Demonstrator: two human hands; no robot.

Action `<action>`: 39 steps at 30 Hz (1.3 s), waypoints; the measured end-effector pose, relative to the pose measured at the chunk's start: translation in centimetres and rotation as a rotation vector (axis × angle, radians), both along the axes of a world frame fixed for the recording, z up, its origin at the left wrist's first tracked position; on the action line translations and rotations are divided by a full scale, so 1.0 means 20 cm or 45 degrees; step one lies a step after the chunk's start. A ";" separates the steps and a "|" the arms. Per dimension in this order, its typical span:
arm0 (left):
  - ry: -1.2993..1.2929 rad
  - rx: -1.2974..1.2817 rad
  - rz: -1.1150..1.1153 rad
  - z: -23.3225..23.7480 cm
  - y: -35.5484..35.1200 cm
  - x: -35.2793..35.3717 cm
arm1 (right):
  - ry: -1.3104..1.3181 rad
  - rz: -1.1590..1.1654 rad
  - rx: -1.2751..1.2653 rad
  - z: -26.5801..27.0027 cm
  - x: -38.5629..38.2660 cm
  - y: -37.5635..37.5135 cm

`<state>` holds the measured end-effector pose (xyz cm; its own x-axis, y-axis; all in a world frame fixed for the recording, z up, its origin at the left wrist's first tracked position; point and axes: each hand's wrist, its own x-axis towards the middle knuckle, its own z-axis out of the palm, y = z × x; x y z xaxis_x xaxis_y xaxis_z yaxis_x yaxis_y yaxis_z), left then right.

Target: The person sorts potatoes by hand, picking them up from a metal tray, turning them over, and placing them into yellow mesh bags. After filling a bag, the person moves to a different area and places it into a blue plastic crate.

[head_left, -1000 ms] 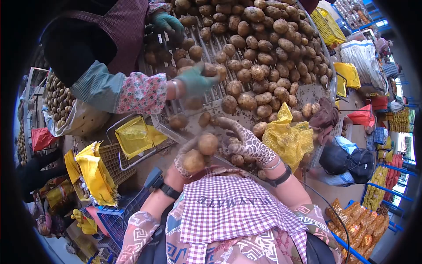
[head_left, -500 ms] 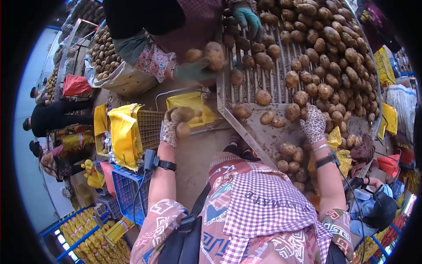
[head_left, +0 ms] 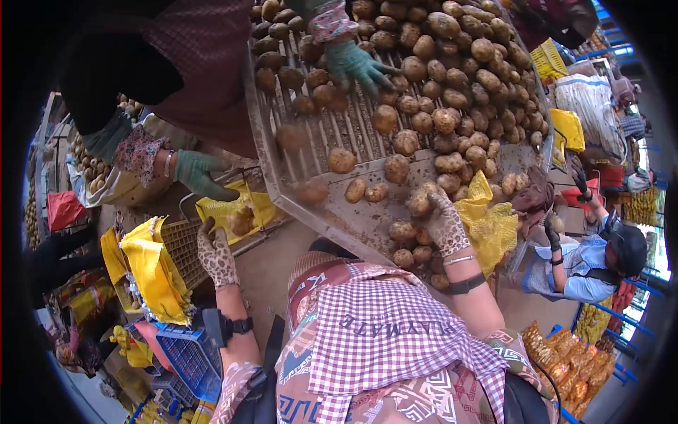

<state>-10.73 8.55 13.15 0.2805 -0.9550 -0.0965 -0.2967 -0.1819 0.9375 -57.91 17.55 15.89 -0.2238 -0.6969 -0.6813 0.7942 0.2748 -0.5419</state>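
Observation:
My right hand (head_left: 446, 227), in a leopard-print glove, has its fingers closed round a potato (head_left: 421, 200) at the lower end of the sorting table (head_left: 332, 205). Just below it is a small group of potatoes (head_left: 404, 231), and a yellow mesh bag (head_left: 486, 222) lies beside its wrist. My left hand (head_left: 215, 256), gloved alike, is held out to the left with fingers apart and nothing in them, next to a brown plastic crate (head_left: 182, 251). Close to its fingertips, a loose potato (head_left: 241, 220) shows over a yellow sack (head_left: 258, 205).
Across the table a co-worker's teal glove (head_left: 357, 67) reaches over the slatted part; their other glove (head_left: 201, 174) hangs off its left side. Potatoes (head_left: 487, 85) are heaped at the right. A blue crate (head_left: 187, 357) stands lower left. Another person (head_left: 590, 258) works at the right.
My left hand has let go of the potatoes it held. My right hand has taken a potato from the table. The co-worker's lower glove is now without potatoes. The view has shifted.

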 end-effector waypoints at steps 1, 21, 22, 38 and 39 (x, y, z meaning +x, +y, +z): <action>0.232 0.129 -0.151 0.12 0.01 -0.13 | 0.070 0.018 0.022 0.03 0.05 0.01; 1.474 1.107 -0.551 0.33 -0.03 -0.93 | 2.119 1.098 0.520 0.08 0.14 -0.38; 1.136 0.855 -0.674 0.35 -0.04 -0.90 | 2.065 0.979 0.463 0.08 0.10 -0.37; -1.146 0.405 -1.486 0.42 -0.58 -1.28 | 1.743 1.005 -0.182 0.07 -0.10 -0.57; -1.068 0.464 -1.468 0.41 -0.60 -1.25 | 1.338 0.831 -0.237 0.04 -0.10 -0.53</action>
